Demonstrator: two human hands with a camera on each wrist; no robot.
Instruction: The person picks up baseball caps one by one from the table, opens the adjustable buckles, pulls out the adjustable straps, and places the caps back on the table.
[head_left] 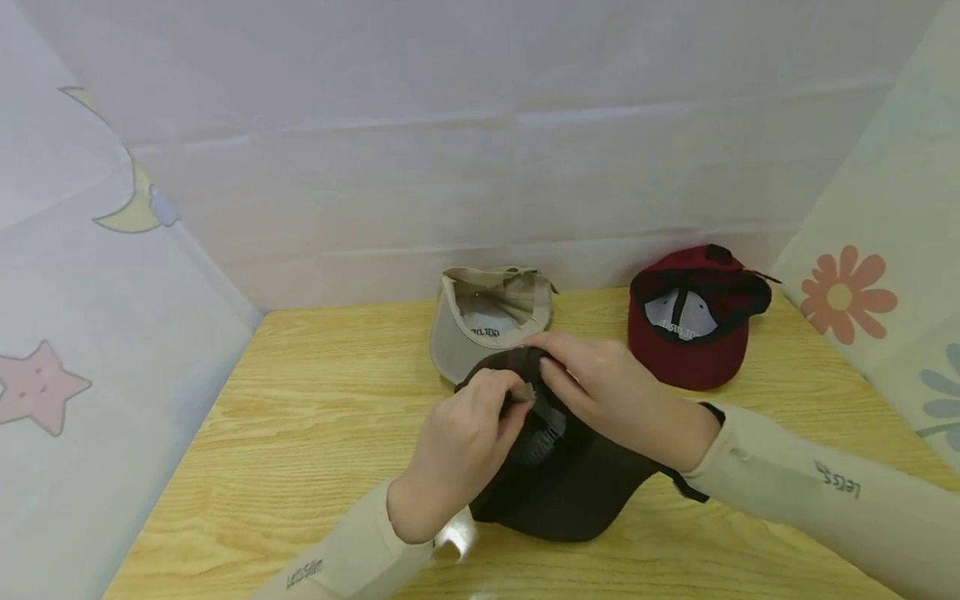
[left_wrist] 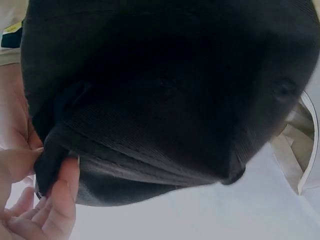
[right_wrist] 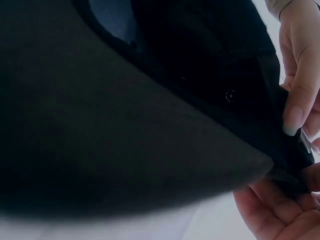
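A black baseball cap point(head_left: 577, 500) is held near the front of the table, its brim towards me and its inside facing up. My left hand point(head_left: 453, 446) pinches the cap's back strap between thumb and fingers, close to a small pale piece. On the cap's far edge, my right hand point(head_left: 618, 396) grips the fabric with thumb and curled fingers. The left wrist view shows fingers point(left_wrist: 62, 200) pinching a dark fold of the black cap point(left_wrist: 150, 115). Both hands meet at the cap's edge in the right wrist view, where a thumb point(right_wrist: 297, 112) presses the fabric.
Just behind the black cap, a beige cap point(head_left: 452, 337) lies on the wooden table point(head_left: 322, 400), its inside showing. A dark red cap point(head_left: 686, 364) lies at the back right. Printed cloth walls point(head_left: 450, 183) enclose the table at the back and both sides.
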